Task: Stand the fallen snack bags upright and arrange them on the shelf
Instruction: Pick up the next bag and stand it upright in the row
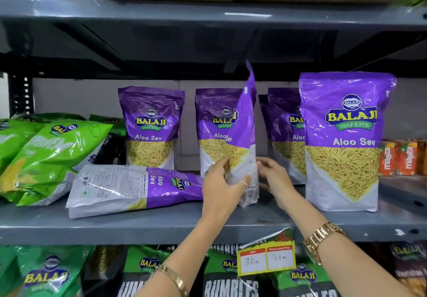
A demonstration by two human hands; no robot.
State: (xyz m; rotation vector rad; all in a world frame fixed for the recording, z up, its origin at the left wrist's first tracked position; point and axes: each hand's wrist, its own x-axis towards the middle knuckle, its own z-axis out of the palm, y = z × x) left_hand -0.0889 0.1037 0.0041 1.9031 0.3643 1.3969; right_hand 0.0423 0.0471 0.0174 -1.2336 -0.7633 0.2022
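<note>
The grey shelf [161, 225] carries purple Aloo Sev bags. The biggest-looking bag [344, 142] stands upright near the front edge, right of centre. A fallen bag [136, 187] lies flat on its side left of centre, near the front edge, its top toward the hands. Green bags [46, 158] lean in a heap at the left end. Three more purple bags stand along the back. The held bag [245, 135] stands edge-on at mid-shelf, base on the shelf. The left hand [221, 185] has its fingers [245, 181] clenched on its lower part; the right hand [275, 176] touches its far side, fingers curled loosely.
</note>
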